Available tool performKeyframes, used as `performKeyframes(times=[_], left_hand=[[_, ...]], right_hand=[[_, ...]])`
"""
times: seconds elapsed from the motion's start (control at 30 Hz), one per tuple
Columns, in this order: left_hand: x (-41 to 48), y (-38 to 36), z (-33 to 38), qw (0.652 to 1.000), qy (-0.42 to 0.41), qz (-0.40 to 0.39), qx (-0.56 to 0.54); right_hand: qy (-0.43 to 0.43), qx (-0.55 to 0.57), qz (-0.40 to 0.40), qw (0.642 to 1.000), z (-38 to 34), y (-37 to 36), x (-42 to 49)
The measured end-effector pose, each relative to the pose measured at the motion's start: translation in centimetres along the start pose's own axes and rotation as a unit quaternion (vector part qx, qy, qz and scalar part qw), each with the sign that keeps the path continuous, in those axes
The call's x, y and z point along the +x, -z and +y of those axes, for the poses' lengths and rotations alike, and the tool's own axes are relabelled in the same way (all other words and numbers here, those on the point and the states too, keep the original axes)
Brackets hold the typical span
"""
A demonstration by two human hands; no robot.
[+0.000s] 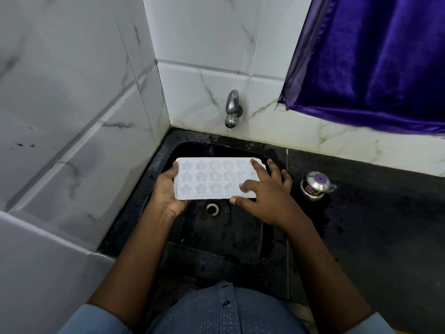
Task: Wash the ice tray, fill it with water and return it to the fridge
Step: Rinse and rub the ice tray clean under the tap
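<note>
**Tray held over the sink, washing barely under way, filling and fridge yet to come**

Nearest, the left hand (166, 191) grips the ice tray (212, 178) by its left short end, palm under the near corner and thumb curled over the rim. The right hand (262, 201) lies open on the other end, its fingers spread and fairly straight across the top face and its thumb by the near long edge. It touches or rubs the moulds rather than clasping the tray.

The tray hangs between the two hands, clear of the basin floor, with the drain (212, 209) showing just below the gap between the wrists. Its long axis runs from the left hand to the right hand, across the person's body. The star and round cells face upward toward the camera, and the tray sits roughly level, the far edge perhaps a little higher.

Whether the cells hold any water I cannot tell; they look pale and unfilled.

Beyond the fingertips, the tap (232, 109) on the tiled wall shows no stream. The sink (168, 150) rim is speckled with drops.

My reading is that washing is at an early stage. Rinsing, filling and the trip to the fridge all remain, and no fridge is in view.
</note>
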State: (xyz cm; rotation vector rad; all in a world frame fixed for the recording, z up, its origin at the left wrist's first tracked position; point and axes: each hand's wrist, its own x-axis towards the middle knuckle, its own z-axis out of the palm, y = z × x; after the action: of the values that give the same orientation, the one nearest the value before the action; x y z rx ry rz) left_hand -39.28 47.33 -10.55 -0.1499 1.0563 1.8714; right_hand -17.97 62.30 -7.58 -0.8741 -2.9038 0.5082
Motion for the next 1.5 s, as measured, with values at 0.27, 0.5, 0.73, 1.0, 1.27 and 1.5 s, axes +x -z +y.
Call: performKeyframes(times=[0.27,0.5,0.73,1.0,1.27,1.5], left_hand=[[0.0,0.1,0.1,1.0,-0.002,0.008,-0.003],[0.0,0.5,0.7,1.0,-0.005,0.018,0.0],[0.0,0.7,0.9,1.0,-0.006,0.015,-0.004],[-0.5,0.9,0.3,1.0,-0.001,0.003,-0.007],[-1.0,1.1,-0.1,1.0,0.005,0.01,-0.01],[-1.1,0.9,0.2,1.0,-0.01,0.02,-0.017]], right_hand=[[0.004,0.03,0.0,1.0,0.3,0.2,-0.1],[-0.02,-0.013,0.007,1.0,1.7,1.3,0.3],[-0.006,0.003,0.01,1.0,2.6,0.9,-0.5],[-0.005,0.005,0.027,1.0,2.4,0.7,-0.7],[-0.004,0.011,0.021,1.0,2.2,0.5,-1.0],[-0.016,0.012,0.037,0.999,2.0,0.2,-0.9]])
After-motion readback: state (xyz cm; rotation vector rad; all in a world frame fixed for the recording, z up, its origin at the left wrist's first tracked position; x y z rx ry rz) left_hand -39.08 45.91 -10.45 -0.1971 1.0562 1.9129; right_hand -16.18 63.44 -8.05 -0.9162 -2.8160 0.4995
